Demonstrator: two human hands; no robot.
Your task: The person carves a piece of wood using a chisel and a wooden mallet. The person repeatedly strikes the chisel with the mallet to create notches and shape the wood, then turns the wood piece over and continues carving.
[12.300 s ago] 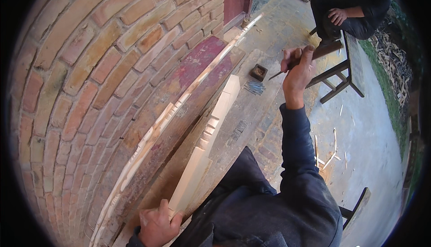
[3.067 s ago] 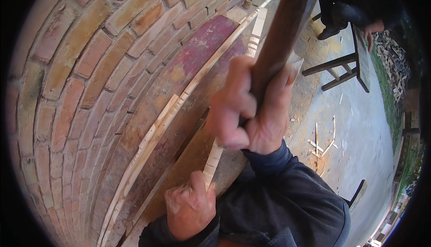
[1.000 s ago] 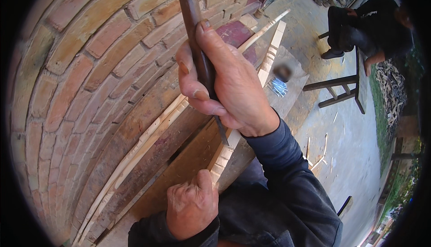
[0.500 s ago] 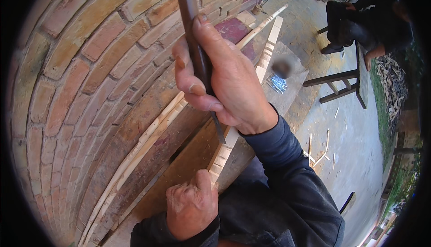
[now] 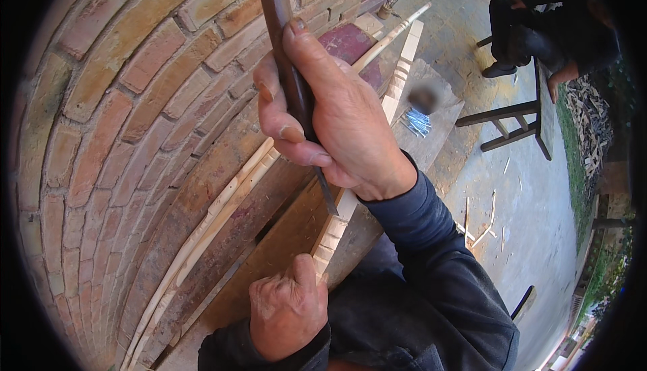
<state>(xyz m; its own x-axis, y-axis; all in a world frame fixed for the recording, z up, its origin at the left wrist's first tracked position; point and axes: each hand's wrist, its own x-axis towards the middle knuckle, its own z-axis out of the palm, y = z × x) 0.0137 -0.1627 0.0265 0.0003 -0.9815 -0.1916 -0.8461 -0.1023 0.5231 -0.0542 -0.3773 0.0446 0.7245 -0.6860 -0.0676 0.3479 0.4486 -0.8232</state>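
Observation:
My right hand (image 5: 344, 125) is closed around a long dark wooden-handled chisel (image 5: 283, 7), whose narrow metal blade slants down to the top of a pale, notched wooden batten (image 5: 330, 236). The blade tip is at a notch on it. My left hand (image 5: 288, 310) is closed on the batten's near end, below the tip. The batten extends up and away beneath my right hand, with more cuts near its far end. Two long, narrow notched strips (image 5: 222, 216) lie to its left. A pile of thin nails (image 5: 418, 123) sits beside a blurred dark small container (image 5: 423, 99) on the worn board.
A brick wall (image 5: 108, 142) curves along the left. A person in dark clothes (image 5: 552, 27) sits on a wooden bench (image 5: 544, 128) at upper right. Wood scraps (image 5: 485, 229) lie on the concrete at right, and a heap of split wood (image 5: 586, 115) lies beyond grass.
Since the earliest frame my right hand has come from the right down over the batten. From three seconds ago the chisel has tilted left; over the last second both hands have held almost still.

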